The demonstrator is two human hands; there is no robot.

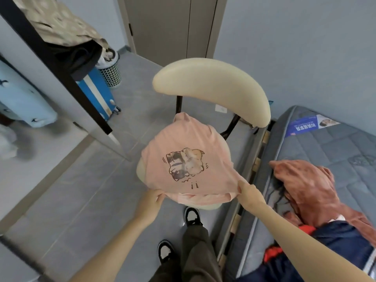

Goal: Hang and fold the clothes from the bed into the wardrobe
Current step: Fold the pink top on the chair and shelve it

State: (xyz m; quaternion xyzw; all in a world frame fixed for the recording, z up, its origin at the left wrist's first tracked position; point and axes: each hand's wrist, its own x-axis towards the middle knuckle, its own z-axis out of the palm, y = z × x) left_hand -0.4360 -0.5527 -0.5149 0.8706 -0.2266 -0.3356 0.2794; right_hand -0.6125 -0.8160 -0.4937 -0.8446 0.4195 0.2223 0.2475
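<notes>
A pink T-shirt (189, 147) with a cartoon print lies spread over the seat of a cream chair (211, 82). My left hand (151, 200) pinches the shirt's near left edge. My right hand (249, 192) pinches its near right edge. On the bed (333, 147) at the right lie a rust-coloured garment (307, 188) and a navy garment (341, 247) with red parts.
A black-framed rack (67, 78) with draped cloth stands at the left, a blue suitcase (97, 94) and a mesh bin (110, 72) behind it. A closed grey door (173, 27) is straight ahead. Grey tiled floor lies left of the chair. My shoes (191, 216) stand below the seat.
</notes>
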